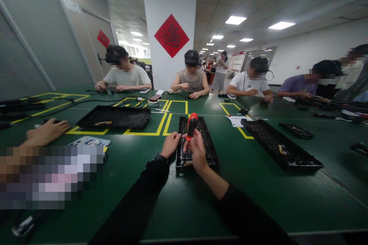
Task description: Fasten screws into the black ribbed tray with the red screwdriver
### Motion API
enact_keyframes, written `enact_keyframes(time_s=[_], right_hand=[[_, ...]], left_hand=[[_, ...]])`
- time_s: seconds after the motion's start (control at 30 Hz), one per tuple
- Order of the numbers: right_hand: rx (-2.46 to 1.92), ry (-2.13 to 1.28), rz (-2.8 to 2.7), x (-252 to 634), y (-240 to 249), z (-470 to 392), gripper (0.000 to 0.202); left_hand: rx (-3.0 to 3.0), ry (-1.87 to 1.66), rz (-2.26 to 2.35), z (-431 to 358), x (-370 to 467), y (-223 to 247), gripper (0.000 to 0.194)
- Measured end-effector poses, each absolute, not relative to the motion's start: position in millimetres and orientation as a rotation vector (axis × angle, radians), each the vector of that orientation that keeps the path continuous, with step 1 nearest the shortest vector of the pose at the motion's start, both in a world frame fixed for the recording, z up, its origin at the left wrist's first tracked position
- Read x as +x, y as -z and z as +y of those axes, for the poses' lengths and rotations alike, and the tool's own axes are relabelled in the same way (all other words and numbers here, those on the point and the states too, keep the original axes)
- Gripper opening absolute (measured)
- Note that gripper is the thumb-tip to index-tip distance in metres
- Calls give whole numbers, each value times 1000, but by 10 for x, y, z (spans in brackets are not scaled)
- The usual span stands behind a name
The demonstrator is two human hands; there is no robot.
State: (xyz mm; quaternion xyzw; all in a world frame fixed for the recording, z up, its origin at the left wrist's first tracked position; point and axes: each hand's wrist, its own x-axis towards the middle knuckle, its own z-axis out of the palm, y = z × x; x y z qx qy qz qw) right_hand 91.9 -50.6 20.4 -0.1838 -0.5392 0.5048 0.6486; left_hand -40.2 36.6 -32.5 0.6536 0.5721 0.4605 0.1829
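Note:
A screwdriver (193, 119) with a red and black handle is gripped in my right hand (199, 154). It stands nearly upright, handle up, above the near part of a long black plastic tray (212, 149). My fingers partly cover its shaft, and I cannot make out exactly what the tip touches. Closed around the tray's left rim is my left hand (171, 145). Small pieces lie inside the tray, including a pale tan piece (188, 163) near its front end.
Another black tray (135, 120) lies to the left, and a third tray (304, 162) to the right. A co-worker's hand (47, 132) rests at far left, near a plastic bag (90, 141). White paper (236, 121) and a small black part (296, 130) lie right. Several people sit opposite.

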Motion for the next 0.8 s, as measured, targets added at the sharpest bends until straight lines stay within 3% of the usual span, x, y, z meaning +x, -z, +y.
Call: enact_keyframes(time_s=[0.27,0.53,0.8], right_hand=[[-465,-1050,-1306,890,-189,-550,23],[-528,-1060,-1219,902,-150,-472,36],[-467,-1043,-1218,897,-217,-523,33]], left_hand=[[1851,-1293,1624,347,-400,317,32],[1849,-1328,1613,389,-399,354,35],[1814,-1354,1591,385,-391,374,36]])
